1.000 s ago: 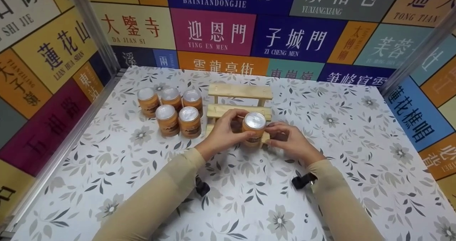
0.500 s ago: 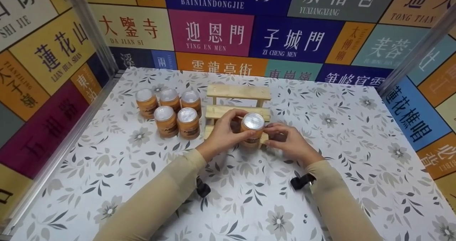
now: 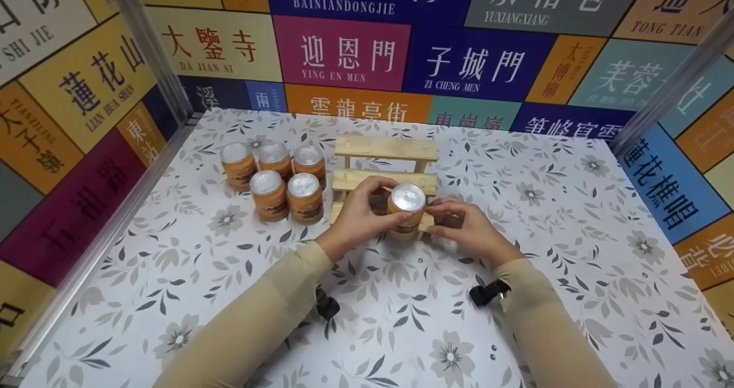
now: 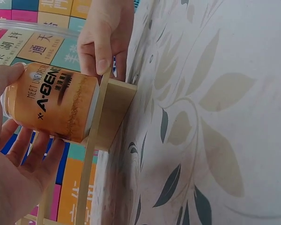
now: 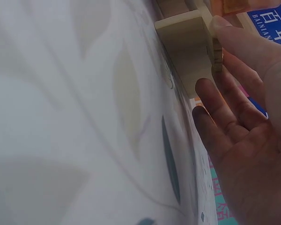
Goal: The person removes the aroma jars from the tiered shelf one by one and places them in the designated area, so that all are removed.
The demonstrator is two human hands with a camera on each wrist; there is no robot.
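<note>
My left hand [image 3: 360, 216] grips an orange can [image 3: 408, 198] with a silvery lid, thumb on the near side and fingers behind. The can stands upright over the lowest step of a small stepped wooden rack [image 3: 385, 147]. In the left wrist view, dark lettering shows on the can [image 4: 51, 101], and its base is right at the step's board [image 4: 99, 110]. My right hand [image 3: 467, 227] pinches the right end of that step. The right wrist view has its thumb on the board's end [image 5: 189, 35] and the other fingers loosely bent beyond.
Several matching orange cans [image 3: 270, 196] stand grouped left of the rack. A floral-patterned cloth [image 3: 395, 302] covers the table. Walls of coloured panels with lettering [image 3: 344, 50] enclose it at the back and both sides.
Both hands hold nearly the same places. The can in my left hand has shifted very slightly; the rack and the other cans stay put.
</note>
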